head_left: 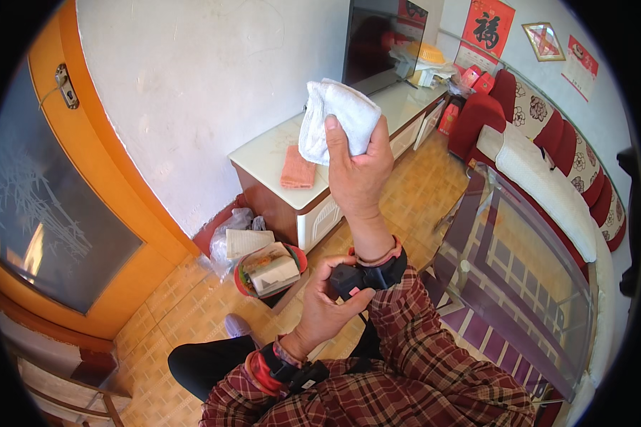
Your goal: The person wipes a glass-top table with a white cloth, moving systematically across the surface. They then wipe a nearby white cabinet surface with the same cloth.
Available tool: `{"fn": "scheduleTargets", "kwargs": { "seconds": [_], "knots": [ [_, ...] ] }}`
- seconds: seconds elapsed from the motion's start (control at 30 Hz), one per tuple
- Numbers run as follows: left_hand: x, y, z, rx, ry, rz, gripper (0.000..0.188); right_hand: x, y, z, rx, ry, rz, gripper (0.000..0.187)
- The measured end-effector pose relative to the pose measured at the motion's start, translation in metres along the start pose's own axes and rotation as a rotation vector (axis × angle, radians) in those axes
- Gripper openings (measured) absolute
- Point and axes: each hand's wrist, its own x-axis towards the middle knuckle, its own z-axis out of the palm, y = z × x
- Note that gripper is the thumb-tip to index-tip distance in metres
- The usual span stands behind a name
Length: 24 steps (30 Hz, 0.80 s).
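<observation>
My right hand [362, 174] is raised in front of me, closed on a folded white cloth [349, 107], the thumb lying across its near face. On my right wrist sits a small black box-shaped device [346, 280] on a strap. My left hand [319, 317] grips that device between thumb and fingers. Another strapped black device [295, 373] is on my left wrist. Beyond the raised hand, a folded orange-pink cloth [298, 169] lies on the near end of a low cabinet [267, 151].
A dark television [381, 50] stands on the cabinet. On the floor are a red basin [300, 257] holding cardboard and a clear plastic bag [224, 238]. To the right are a glass-topped table [520, 263] and a red sofa [470, 124]. An orange-framed door [153, 238] is at left.
</observation>
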Motion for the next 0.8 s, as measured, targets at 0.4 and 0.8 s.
{"fn": "scheduleTargets", "kwargs": {
  "seconds": [0.4, 0.8],
  "knots": [
    [-0.001, -0.012, -0.013, 0.025, -0.073, -0.003, 0.061, -0.003, 0.006, -0.001, 0.014, 0.009, 0.065, 0.027],
    [0.007, -0.007, -0.036, 0.309, -0.294, -0.094, 0.059, -0.02, 0.017, 0.002, 0.298, 0.0, 0.37, 0.028]
  ]
}}
